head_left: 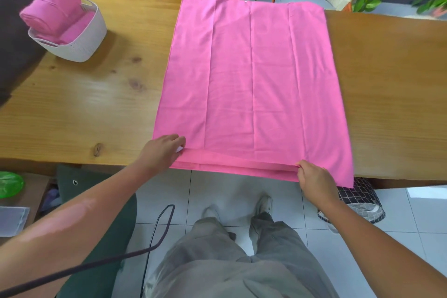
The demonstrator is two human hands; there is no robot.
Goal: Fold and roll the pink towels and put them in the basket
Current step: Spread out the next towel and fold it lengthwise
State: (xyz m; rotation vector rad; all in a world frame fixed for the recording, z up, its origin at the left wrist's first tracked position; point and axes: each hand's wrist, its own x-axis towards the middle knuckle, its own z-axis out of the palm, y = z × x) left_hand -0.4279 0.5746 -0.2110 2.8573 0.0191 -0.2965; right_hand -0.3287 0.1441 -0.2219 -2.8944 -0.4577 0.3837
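While rolled pink towels (52, 11) sit in the white basket (83, 38) at the far left of the table (84, 104), left hand (160, 151) pinches the near-left corner of the spread pink towel (251, 84). Towel lies flat mid-table, near edge doubled over. Right hand (314, 178) grips the folded near edge toward its right end, fingers curled.

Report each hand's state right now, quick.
Left hand: grip pinching the near left edge of the pink towel.
Right hand: grip curled on the towel's folded near edge, right side.
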